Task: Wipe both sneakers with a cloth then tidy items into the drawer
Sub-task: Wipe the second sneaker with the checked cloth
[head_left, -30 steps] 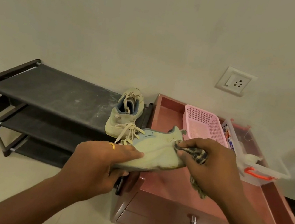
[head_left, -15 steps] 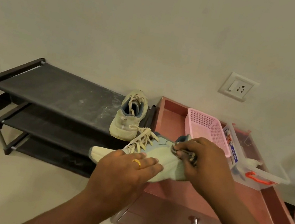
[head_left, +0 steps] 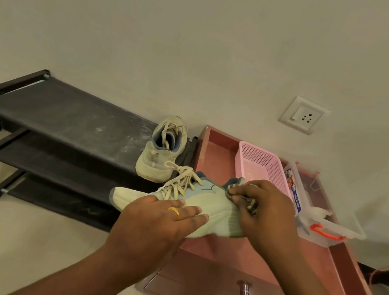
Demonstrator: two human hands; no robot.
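The sneaker (head_left: 212, 202) has rolled in the left hand (head_left: 158, 227): its laces (head_left: 181, 184) now face up and its toe juts out leftward past the fingers (head_left: 192, 212) laid across its side. The cloth (head_left: 250, 205) no longer dangles below the right hand (head_left: 267, 212).

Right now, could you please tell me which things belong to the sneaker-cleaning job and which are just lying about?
In the job: left hand, held sneaker, right hand, cloth, second sneaker, drawers.
Lying about for now: pink basket, clear box, shoe rack, wall socket.
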